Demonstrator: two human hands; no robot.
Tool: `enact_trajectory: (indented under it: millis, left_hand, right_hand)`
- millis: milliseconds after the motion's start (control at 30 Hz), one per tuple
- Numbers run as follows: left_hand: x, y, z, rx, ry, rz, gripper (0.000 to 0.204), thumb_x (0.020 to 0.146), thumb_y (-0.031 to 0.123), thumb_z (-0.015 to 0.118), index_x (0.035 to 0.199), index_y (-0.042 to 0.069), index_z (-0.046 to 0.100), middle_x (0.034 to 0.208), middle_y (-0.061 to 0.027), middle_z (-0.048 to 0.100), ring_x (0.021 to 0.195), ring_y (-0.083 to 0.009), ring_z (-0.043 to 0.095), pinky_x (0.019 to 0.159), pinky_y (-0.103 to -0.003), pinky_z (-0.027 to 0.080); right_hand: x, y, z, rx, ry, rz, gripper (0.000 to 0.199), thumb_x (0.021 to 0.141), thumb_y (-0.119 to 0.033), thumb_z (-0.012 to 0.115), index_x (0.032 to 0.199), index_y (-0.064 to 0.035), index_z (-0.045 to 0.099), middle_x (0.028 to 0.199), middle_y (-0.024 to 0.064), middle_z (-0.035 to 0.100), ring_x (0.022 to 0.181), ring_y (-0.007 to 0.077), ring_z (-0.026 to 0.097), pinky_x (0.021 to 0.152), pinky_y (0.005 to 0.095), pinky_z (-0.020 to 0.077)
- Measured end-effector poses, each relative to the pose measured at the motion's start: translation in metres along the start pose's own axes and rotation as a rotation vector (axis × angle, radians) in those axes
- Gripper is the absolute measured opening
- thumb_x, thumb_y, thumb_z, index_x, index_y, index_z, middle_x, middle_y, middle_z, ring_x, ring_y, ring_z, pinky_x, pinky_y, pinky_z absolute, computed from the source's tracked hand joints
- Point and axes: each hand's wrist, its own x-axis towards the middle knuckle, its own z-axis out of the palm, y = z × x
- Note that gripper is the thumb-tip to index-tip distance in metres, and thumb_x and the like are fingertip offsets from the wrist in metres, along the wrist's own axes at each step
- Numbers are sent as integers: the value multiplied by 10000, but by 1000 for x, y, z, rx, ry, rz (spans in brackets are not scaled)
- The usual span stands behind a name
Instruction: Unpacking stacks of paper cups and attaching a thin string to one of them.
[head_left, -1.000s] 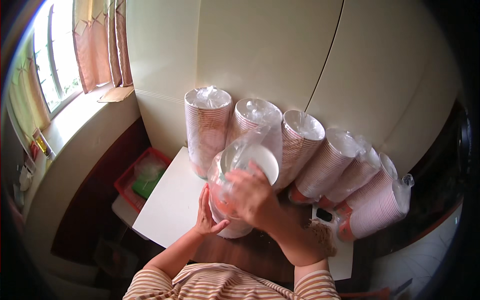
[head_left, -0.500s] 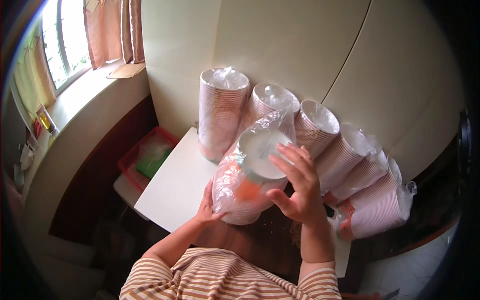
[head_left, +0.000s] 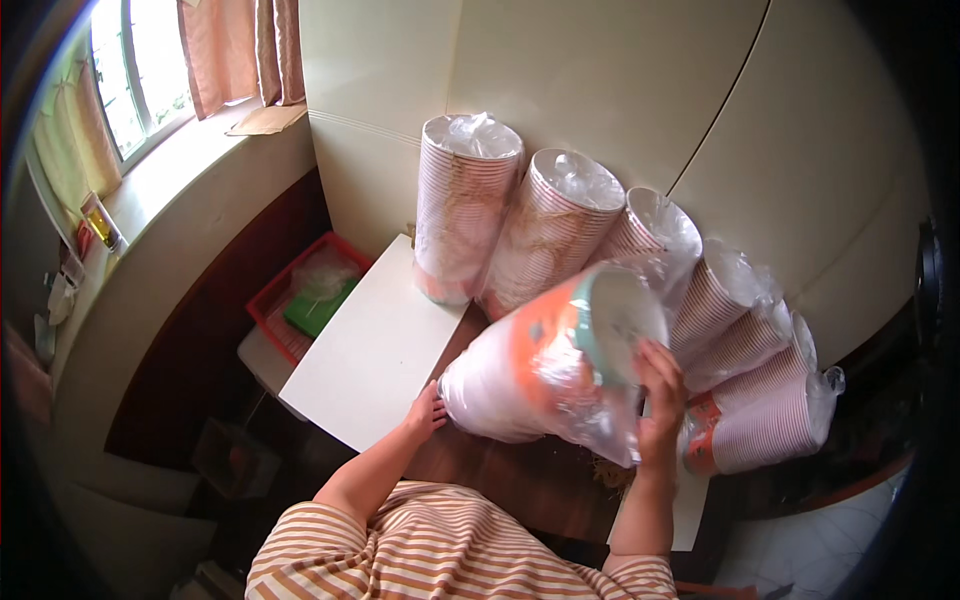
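Observation:
A long stack of paper cups [head_left: 545, 350] in a clear plastic bag lies tilted in front of me, with an orange and green print on its outermost cup. Its round cup base [head_left: 628, 312] faces up and to the right. My left hand [head_left: 428, 408] presses against the stack's lower left end, its fingers partly hidden behind the plastic. At the other end, my right hand [head_left: 660, 395] has its fingers on the edge of the cup base and the bag. Loose plastic hangs below that end.
Several more bagged cup stacks [head_left: 468, 215] lean along the pale wall [head_left: 590, 80]. A white board [head_left: 370, 350] lies on the dark brown surface [head_left: 490, 465]. Farther left is a red basket [head_left: 275, 310] with a green item inside, below the windowsill [head_left: 180, 160].
The bagged cup stack has tipped over to the right, showing more of its side. My right hand, raised and spread before, has come down onto its end. My left hand stays at the lower end.

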Motion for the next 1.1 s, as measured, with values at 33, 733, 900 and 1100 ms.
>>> enact_trajectory:
  millis: [33, 733, 900, 1100]
  left_hand:
    - [-2, 3, 7, -20, -47, -15, 711, 888, 573, 428, 1373, 56, 371, 1349, -146, 448, 1212, -271, 430, 995, -451, 359]
    - [-296, 251, 157, 1082, -404, 1078, 574, 778, 397, 718, 1043, -85, 554, 916, -172, 636, 856, -234, 620, 776, -331, 492]
    - [-346, 240, 254, 1731, -329, 1304, 508, 718, 367, 688, 886, -104, 597, 784, -261, 639, 750, -381, 653, 703, -411, 530]
    - [-306, 204, 284, 1749, -481, 1325, 532, 730, 388, 686, 808, -129, 592, 758, -266, 637, 753, -368, 664, 678, -397, 537]
  right_hand:
    - [-10, 6, -4, 3, 43, 56, 404, 753, -180, 695, 1108, -16, 595, 1206, 151, 565, 1140, 354, 522, 972, 435, 411]
    - [-174, 90, 118, 585, 616, 785, 632, 965, -487, 319, 1429, -61, 264, 1451, 118, 329, 1323, 270, 336, 1105, 433, 282]
    - [-190, 40, 207, 1844, 912, 1135, 640, 882, -571, 440, 1374, -164, 400, 1418, 76, 399, 1307, 303, 367, 1040, 583, 329]
    - [-188, 14, 226, 2069, 769, 1472, 613, 848, -631, 443, 1311, -229, 460, 1336, 34, 490, 1214, 289, 475, 920, 553, 453]
